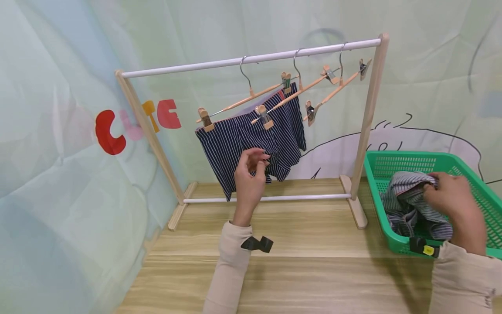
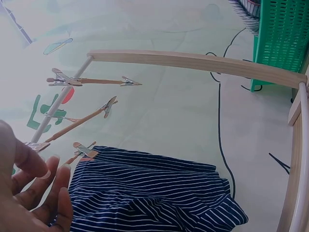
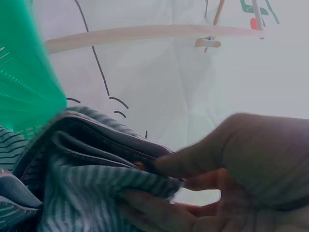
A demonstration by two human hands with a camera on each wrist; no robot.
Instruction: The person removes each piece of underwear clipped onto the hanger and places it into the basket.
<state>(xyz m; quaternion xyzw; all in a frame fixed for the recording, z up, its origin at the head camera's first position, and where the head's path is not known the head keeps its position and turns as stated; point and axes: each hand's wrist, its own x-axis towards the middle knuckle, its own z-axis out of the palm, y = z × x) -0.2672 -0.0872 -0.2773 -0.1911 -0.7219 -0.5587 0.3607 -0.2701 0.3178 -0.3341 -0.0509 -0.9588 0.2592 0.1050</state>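
Pinching grey cloth (image 1: pixel 412 189) by its edge with right hand (image 1: pixel 455 196), fingers clamped on it, inside rim of basket (image 1: pixel 441 160). Holding left hand (image 1: pixel 249 176) before navy shorts (image 1: pixel 223 144), fingers slightly apart, loosely bent; cannot tell if touching. Clipped to leftmost hanger (image 1: pixel 239 102) on rack (image 1: pixel 370 117). Leaving narrow gap between basket edge and rack foot, wider stretch of counter (image 1: pixel 306 266) in front.

From my head, a camera is looking forward and down over the whole rack (image 1: pixel 270 56) and green basket (image 1: pixel 443 161). Turned sideways, my left wrist's camera is facing navy shorts (image 2: pixel 145 176) from near; my right wrist's, also sideways, is facing, closest, the striped cloth (image 3: pixel 96 186) I'm gripping. Both wrist views are sharing the basket and a wooden post (image 2: pixel 193 62).
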